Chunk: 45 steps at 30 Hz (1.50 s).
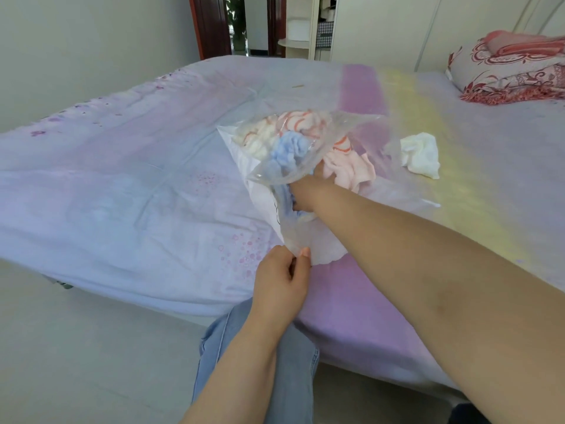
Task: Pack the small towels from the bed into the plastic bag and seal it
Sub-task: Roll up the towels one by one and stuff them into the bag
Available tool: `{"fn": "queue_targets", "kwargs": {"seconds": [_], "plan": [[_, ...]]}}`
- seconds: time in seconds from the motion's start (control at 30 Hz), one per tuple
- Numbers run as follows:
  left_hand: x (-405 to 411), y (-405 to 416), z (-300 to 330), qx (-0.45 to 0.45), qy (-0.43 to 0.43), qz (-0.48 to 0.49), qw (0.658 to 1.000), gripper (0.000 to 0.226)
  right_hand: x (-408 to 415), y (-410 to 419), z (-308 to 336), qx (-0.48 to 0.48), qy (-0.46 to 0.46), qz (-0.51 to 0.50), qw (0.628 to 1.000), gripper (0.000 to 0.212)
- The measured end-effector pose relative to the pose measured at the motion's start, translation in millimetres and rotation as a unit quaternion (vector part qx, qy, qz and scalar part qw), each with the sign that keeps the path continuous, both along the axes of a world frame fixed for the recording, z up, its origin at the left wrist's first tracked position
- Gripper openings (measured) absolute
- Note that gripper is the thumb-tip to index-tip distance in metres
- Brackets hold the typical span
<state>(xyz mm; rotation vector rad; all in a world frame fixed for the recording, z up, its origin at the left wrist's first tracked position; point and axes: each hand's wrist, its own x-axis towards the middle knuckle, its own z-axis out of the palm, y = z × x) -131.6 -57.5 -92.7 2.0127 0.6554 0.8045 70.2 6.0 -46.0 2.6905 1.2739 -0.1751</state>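
A clear plastic bag (275, 175) lies on the bed (122, 194) with its mouth towards me. Inside it I see a blue towel (290, 148) and a white towel with orange stripes (275, 130). My left hand (282, 280) pinches the bag's near edge between thumb and fingers. My right hand (308, 194) reaches into the bag's mouth, fingers hidden among the cloth. A pale pink towel (351, 169) sits at the mouth beside that hand; I cannot tell whether the hand holds it. A white towel (420, 154) lies loose on the bed, to the right of the bag.
Folded red-patterned bedding (513, 68) is piled at the bed's far right corner. The bed's near edge runs just in front of my knees, clad in jeans (238, 362). An open doorway (238, 22) and white shelves (305, 26) stand beyond the bed.
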Motion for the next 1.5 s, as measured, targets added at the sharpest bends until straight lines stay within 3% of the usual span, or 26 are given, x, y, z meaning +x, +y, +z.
{"fn": "queue_targets", "kwargs": {"seconds": [0.17, 0.33, 0.4, 0.47, 0.53, 0.67, 0.73, 0.83, 0.9, 0.93, 1.03, 1.13, 1.33, 1.43, 1.5], "plan": [[5, 8, -2, -0.054, -0.029, 0.018, 0.998, 0.043, 58, 45, -38, -0.015, 0.022, 0.004, 1.000, 0.083], [9, 4, 3, -0.065, -0.030, 0.023, 0.997, 0.043, -2, -1, 13, -0.043, -0.026, 0.104, 0.993, 0.075], [13, 1, 3, -0.072, -0.037, 0.023, 0.996, 0.041, -9, -21, 14, -0.023, 0.036, 0.113, 0.993, 0.087], [15, -3, 4, -0.070, -0.043, 0.024, 0.996, 0.040, -17, -39, 13, 0.020, 0.124, 0.123, 0.984, 0.089], [18, -8, 5, -0.070, -0.057, 0.037, 0.995, 0.040, -25, -59, 12, 0.082, 0.167, 0.132, 0.974, 0.074], [28, -19, 5, -0.064, -0.053, 0.089, 0.993, 0.035, -52, -120, 9, 0.260, 0.149, 0.093, 0.950, 0.040], [33, -24, 5, -0.007, -0.049, 0.086, 0.995, 0.025, -58, -156, 8, 0.400, 0.100, 0.058, 0.909, 0.028], [41, -36, 5, 0.171, -0.062, 0.043, 0.982, 0.010, -44, -204, 2, 0.614, 0.082, 0.010, 0.785, 0.022], [53, -44, 1, 0.327, -0.059, 0.005, 0.943, 0.006, -16, -227, -2, 0.685, 0.075, -0.050, 0.723, 0.020], [62, -50, -1, 0.394, -0.054, -0.015, 0.918, 0.006, 1, -234, -4, 0.693, 0.071, -0.084, 0.713, 0.019], [95, -70, -4, 0.497, -0.049, -0.087, 0.862, 0.014, 75, -243, -27, 0.619, 0.068, -0.183, 0.761, 0.022], [129, -90, -9, 0.538, -0.063, -0.128, 0.831, 0.021, 141, -244, -53, 0.499, 0.132, -0.248, 0.820, 0.030], [176, -86, -26, 0.539, 0.018, -0.114, 0.835, 0.022, 219, -231, -68, 0.308, 0.158, -0.226, 0.910, 0.043], [183, -75, -35, 0.528, 0.072, -0.089, 0.841, 0.027, 256, -208, -72, 0.273, 0.159, -0.201, 0.927, 0.048], [186, -69, -38, 0.514, 0.089, -0.073, 0.850, 0.028, 277, -190, -79, 0.292, 0.178, -0.209, 0.916, 0.054]]}}
